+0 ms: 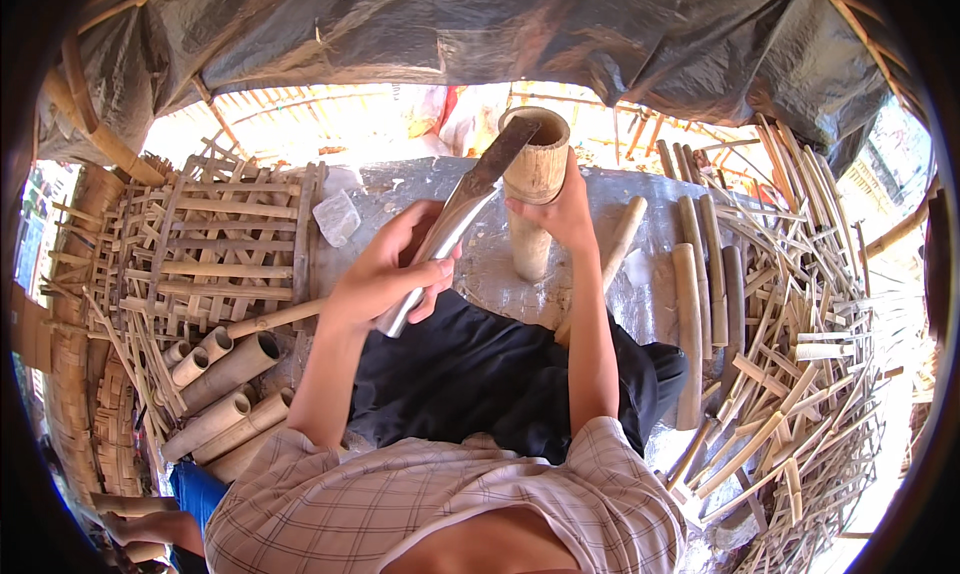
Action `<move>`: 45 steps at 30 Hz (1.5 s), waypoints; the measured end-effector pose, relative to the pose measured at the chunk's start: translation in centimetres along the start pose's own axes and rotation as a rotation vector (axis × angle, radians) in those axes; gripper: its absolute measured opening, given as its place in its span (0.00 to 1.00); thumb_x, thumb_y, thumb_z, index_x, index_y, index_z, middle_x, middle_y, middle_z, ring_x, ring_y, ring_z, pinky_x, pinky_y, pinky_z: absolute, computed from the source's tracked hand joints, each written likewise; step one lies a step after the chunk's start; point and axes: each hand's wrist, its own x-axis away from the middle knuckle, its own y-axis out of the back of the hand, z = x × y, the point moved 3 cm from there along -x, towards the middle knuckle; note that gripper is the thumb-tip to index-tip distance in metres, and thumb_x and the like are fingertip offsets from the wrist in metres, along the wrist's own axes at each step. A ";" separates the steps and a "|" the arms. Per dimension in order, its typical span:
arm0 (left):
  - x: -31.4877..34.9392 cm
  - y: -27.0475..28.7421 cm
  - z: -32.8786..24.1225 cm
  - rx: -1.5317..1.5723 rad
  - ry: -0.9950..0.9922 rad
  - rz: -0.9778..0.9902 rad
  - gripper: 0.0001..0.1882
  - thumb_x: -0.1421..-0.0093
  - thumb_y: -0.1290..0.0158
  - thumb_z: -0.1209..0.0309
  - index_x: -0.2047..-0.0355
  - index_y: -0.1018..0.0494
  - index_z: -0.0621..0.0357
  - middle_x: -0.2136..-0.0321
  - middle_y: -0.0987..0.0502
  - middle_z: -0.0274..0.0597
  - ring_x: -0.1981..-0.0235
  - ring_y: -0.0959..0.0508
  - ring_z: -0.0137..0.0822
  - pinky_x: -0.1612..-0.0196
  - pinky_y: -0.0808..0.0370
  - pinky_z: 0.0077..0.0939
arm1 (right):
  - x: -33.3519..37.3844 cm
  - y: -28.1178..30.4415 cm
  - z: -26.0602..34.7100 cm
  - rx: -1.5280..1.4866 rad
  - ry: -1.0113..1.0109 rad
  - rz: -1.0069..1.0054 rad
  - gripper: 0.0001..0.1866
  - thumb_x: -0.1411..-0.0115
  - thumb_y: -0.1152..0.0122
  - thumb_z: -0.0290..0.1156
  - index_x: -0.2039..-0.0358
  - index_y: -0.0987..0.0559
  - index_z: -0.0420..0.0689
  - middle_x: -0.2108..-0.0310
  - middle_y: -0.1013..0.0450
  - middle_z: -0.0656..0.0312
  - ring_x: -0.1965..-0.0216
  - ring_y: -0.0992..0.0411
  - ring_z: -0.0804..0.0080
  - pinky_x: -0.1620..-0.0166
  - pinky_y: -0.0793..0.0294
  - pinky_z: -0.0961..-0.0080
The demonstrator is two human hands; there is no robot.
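Note:
My left hand is closed around the shiny metal handle of a knife with a dark, flat blade. The blade slants up and to the right, and its tip lies at the rim of a bamboo tube. Whether the blade touches the rim or passes just in front of it, I cannot tell. My right hand grips this tube from the right side, around its lower part. The tube stands nearly upright, its open mouth facing up and towards me.
A grey work surface carries a clear plastic piece and several bamboo poles. Cut bamboo tubes are stacked at left, below a slatted bamboo frame. Split bamboo strips pile up at right. Another person's arm shows at lower left.

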 end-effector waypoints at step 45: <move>0.6 -2.6 1.5 -0.550 0.009 -0.260 0.16 0.33 0.43 0.73 0.50 0.36 0.59 0.81 0.32 0.35 0.87 0.32 0.24 0.83 0.37 0.27 | 1.5 1.2 -0.4 -0.235 -0.031 0.032 0.50 0.59 0.16 0.31 0.37 0.33 0.38 0.46 0.24 0.55 0.45 0.25 0.66 0.41 0.26 0.66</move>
